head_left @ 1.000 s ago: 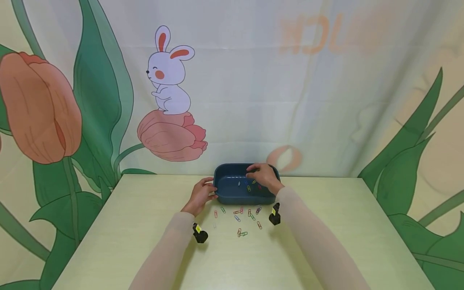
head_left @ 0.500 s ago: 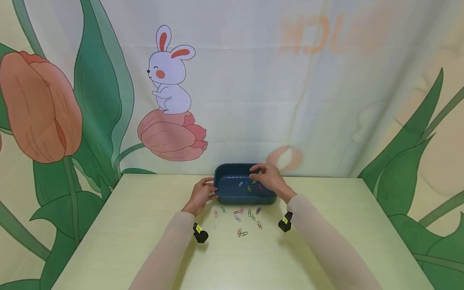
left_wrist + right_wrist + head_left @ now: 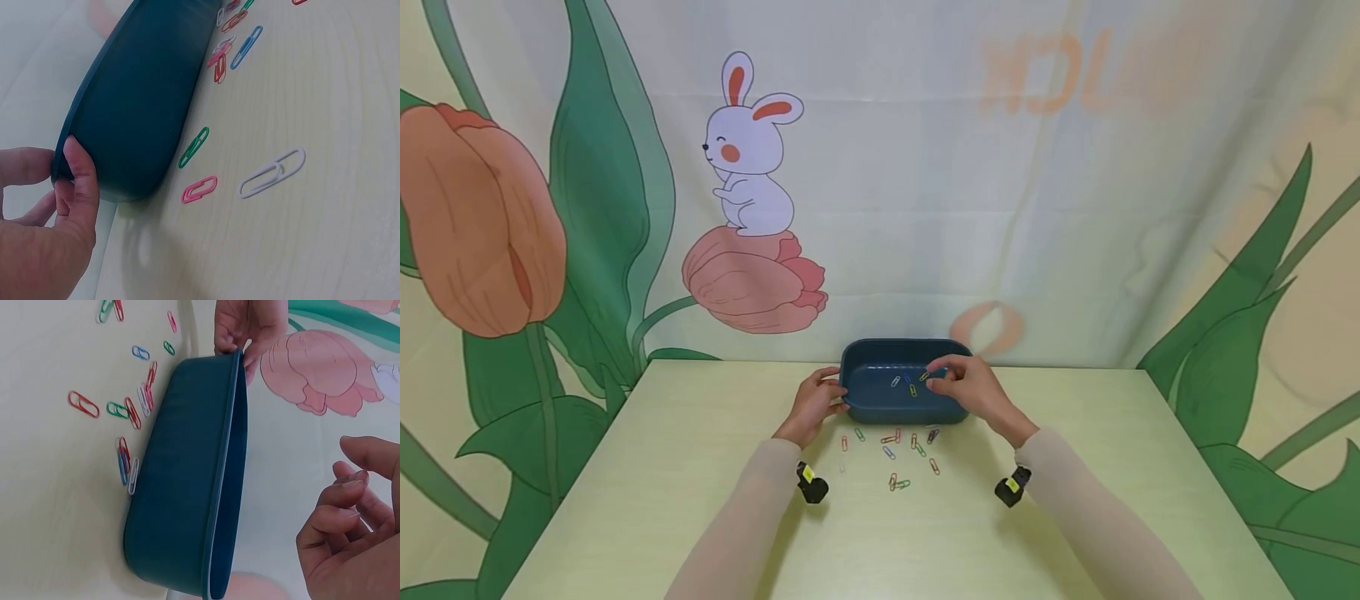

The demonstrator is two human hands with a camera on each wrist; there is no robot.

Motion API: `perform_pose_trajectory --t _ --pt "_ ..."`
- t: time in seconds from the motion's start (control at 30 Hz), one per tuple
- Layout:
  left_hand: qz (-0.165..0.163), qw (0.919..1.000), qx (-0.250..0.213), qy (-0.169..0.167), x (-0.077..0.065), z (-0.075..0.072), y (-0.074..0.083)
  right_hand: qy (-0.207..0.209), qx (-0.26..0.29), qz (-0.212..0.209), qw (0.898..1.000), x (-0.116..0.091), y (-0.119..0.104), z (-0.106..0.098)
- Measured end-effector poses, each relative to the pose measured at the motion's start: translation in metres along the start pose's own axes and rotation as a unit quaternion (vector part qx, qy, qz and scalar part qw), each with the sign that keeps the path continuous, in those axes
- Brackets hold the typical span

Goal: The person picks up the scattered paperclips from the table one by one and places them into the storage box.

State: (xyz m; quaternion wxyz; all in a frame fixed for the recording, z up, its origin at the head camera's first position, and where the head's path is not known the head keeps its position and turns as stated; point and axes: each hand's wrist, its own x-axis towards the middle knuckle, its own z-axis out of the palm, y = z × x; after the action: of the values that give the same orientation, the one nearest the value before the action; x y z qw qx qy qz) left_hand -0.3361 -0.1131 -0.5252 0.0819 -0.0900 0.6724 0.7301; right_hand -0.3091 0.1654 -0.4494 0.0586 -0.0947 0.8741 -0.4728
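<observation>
A dark blue plastic bin stands at the back of the table with several paper clips inside, among them a yellow paper clip and a white paper clip. My left hand holds the bin's left end, the thumb on the outer wall and the fingers at the rim. Over the bin's right end is my right hand, thumb and fingers apart and nothing between them. In the left wrist view, a green paper clip and a pink paper clip lie near the bin's base.
Several more coloured clips are scattered before the bin, including a red paper clip and a larger white paper clip. Behind the table hangs a curtain printed with tulips and a rabbit.
My right hand has drawn back to the right and toward me, from over the bin's middle to its right end. My left hand keeps its hold on the bin.
</observation>
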Motion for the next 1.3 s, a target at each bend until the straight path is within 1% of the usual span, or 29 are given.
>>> perform_pose_trajectory --t 0.23,0.37,0.6,0.93,1.03,1.2,1.23,1.3 --pt "-0.001 1.0000 0.002 -0.006 0.000 -0.001 0.000 -0.010 0.011 0.000 1.000 -0.017 0.001 0.004" --pt "-0.002 1.0000 0.003 -0.003 0.001 -0.001 0.000 -0.016 0.017 -0.003 1.000 -0.025 0.003 0.008" --pt "0.005 1.0000 0.005 -0.001 0.001 -0.001 -0.001 -0.024 0.003 0.001 1.000 -0.035 0.020 0.018" --pt "-0.004 0.9999 0.008 -0.012 0.002 -0.002 0.000 -0.027 -0.008 0.023 0.999 -0.043 0.041 0.029" --pt "-0.008 0.9998 0.011 -0.015 -0.001 -0.001 0.004 -0.027 -0.021 0.028 0.999 -0.044 0.048 0.033" --pt "-0.003 0.9997 0.012 -0.020 -0.019 0.001 0.018 -0.025 -0.037 0.028 0.999 -0.045 0.059 0.039" --pt "-0.002 0.9997 0.012 -0.020 -0.020 0.002 0.019 -0.025 -0.039 0.027 0.999 -0.045 0.060 0.040" --pt "-0.002 0.9997 0.012 -0.019 -0.017 0.001 0.016 -0.025 -0.044 0.023 0.998 -0.046 0.062 0.042"
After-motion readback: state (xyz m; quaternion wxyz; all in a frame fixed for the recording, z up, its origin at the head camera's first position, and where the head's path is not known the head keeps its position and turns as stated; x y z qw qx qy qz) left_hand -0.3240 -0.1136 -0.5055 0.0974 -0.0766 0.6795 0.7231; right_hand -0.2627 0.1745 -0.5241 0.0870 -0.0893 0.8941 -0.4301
